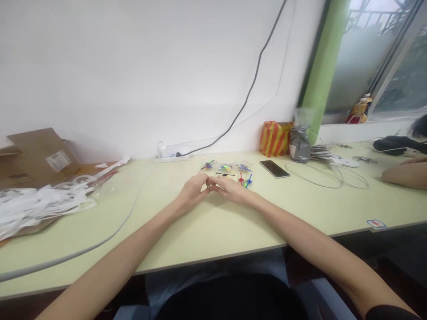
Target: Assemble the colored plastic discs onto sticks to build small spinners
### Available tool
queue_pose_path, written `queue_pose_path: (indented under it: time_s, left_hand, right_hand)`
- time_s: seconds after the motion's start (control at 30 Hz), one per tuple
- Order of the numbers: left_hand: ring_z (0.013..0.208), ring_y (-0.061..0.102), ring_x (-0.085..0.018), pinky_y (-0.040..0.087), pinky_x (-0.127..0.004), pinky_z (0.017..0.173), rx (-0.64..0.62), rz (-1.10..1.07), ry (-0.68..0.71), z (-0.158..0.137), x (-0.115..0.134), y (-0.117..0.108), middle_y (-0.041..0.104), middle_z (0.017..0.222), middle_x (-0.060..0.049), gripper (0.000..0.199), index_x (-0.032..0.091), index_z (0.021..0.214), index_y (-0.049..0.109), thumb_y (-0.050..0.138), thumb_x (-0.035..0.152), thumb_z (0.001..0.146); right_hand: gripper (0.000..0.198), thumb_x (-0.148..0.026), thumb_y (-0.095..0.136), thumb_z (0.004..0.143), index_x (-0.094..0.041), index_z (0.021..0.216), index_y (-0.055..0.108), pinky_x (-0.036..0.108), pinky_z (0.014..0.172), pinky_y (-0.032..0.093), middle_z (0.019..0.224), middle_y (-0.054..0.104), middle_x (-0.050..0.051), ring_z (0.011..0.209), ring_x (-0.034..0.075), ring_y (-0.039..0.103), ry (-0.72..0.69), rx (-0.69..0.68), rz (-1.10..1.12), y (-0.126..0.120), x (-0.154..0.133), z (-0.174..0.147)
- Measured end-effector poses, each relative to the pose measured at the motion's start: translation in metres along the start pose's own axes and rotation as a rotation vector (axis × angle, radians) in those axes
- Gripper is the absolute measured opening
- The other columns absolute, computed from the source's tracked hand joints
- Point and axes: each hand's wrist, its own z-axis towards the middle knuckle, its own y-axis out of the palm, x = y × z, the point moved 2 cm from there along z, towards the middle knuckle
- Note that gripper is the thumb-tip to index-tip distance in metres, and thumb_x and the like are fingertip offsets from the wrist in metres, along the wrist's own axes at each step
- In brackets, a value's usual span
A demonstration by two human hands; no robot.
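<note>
Right hand [230, 188] meets left hand [194, 189], any grip hidden; its wrist, straying forward, could knock the blue piece [248, 181] just beyond.

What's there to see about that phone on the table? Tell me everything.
The smartphone lies flat, face up and slanted on the pale table, right of the right hand and in front of the red-and-yellow striped bag. It has a dark, glassy-looking, apparently unlit screen and pale rim. Only the table clearly touches it.
</note>
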Motion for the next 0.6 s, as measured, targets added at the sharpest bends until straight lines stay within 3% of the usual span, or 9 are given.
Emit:
queue_pose_path:
  time_s: [0.3,0.6]
  left_hand:
    - [0.084,0.064,-0.021,0.046,-0.033,0.077,-0.085,-0.076,-0.094,-0.0004,0.0044,0.0027,0.069,0.093,-0.002,0.022,0.021,0.093,0.063,0.061,0.043,0.091]
    - [0.093,0.068,-0.022,0.053,-0.035,0.087,-0.26,-0.383,-0.037,-0.0037,0.0098,0.0005,0.075,0.102,-0.005,0.021,0.02,0.108,0.063,0.053,0.03,0.093]
  right_hand:
    - [0.009,-0.019,0.044,0.099,-0.021,0.099,0.052,0.028,0.079,0.038,0.09,0.061,0.003,0.086,0.019,0.053,0.011,-0.038,0.009,0.0005,0.0002,0.0003]
    - [0.008,-0.019,0.045,0.095,-0.021,0.094,0.054,0.025,0.069,0.038,0.073,0.058,-0.003,0.068,0.014,0.049,0.038,-0.119,0.182,-0.0083,-0.0088,-0.0021]
